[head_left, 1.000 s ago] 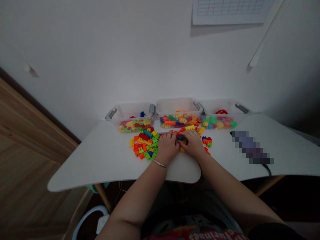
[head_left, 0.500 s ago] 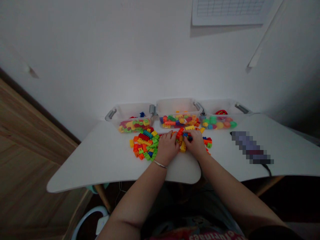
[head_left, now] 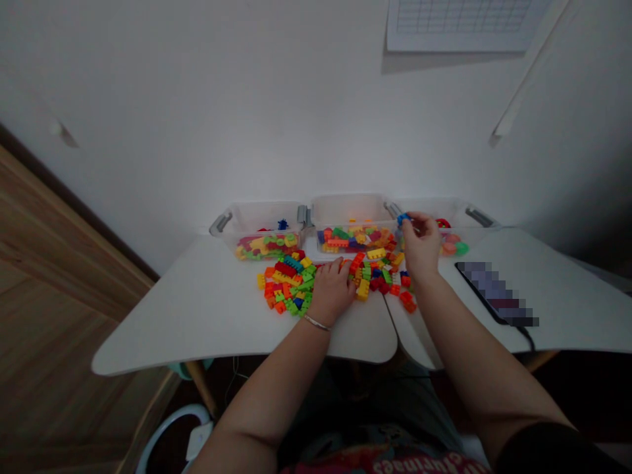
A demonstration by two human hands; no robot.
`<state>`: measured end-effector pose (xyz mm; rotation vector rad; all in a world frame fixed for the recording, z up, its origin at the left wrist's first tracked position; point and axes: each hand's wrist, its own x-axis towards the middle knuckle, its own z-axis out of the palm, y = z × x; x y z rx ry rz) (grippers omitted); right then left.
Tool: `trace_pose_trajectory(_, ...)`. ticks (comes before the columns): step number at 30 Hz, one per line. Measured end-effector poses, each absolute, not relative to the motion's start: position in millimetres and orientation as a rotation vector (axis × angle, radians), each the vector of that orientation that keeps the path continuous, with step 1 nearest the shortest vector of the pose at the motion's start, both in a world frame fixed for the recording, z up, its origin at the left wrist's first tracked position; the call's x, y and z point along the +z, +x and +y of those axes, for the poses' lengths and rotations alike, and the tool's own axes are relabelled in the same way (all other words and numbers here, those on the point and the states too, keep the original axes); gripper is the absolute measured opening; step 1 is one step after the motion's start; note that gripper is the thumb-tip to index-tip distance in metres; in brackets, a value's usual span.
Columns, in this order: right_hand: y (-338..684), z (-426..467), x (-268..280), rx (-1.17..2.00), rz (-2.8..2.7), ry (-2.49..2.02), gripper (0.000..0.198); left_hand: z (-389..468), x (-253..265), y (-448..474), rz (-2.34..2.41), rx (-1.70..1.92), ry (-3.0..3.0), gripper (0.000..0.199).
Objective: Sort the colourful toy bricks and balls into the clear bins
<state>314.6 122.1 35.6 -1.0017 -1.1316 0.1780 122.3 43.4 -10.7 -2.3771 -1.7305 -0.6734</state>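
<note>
Pinched in the fingertips of my right hand [head_left: 422, 245] is a blue toy building brick [head_left: 403, 218]. This hand is raised over the front of the right bin, in front of its left end. My left hand [head_left: 332, 288], palm down with its fingers apart, lies on the loose building bricks [head_left: 286, 280]. What is under its palm is hidden. These bricks are red, orange, yellow, green and blue, spread on both sides of my left hand. Yellow and red bricks lie just to its right.
Three clear bins stand along the wall: the left bin [head_left: 269, 214] and middle bin [head_left: 350, 205] hold mixed toy pieces, the right bin [head_left: 459, 210] colourful round pieces. A phone-like device [head_left: 494, 293] with a cable lies at right. The white table [head_left: 197, 316] has a seam near the middle.
My right hand has left the brick pile and moved up and to the right, carrying the blue brick. My left hand has stayed on the pile.
</note>
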Motion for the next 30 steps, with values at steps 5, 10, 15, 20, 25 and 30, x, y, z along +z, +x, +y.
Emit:
trace_pose_trajectory(5,322,165,75,0.147,-1.145,-0.946,0.027,43,-11,122,-1.734,-0.682,-2.382,0.046)
trace_pose_trajectory(10,313,196,87,0.248,-1.187,-1.011,0.024,43,-11,121,-1.735,-0.688,-2.378,0.046)
trace_pose_trajectory(15,301,191,86,0.143,-1.388,-1.227,0.022,44,-13,121,-1.719,-0.681,-2.378,0.046)
trace_pose_trajectory(20,295,183,76,0.018,-1.569,-1.343,0.031,45,-14,120,-1.718,-0.685,-2.371,0.046)
trace_pose_trajectory(25,293,183,70,0.035,-1.603,-1.356,0.043,44,-12,120,-1.729,-0.681,-2.379,0.046)
trace_pose_trajectory(30,294,167,70,-0.024,-1.591,-1.236,0.036,45,-13,121,-1.717,-0.71,-2.373,0.045)
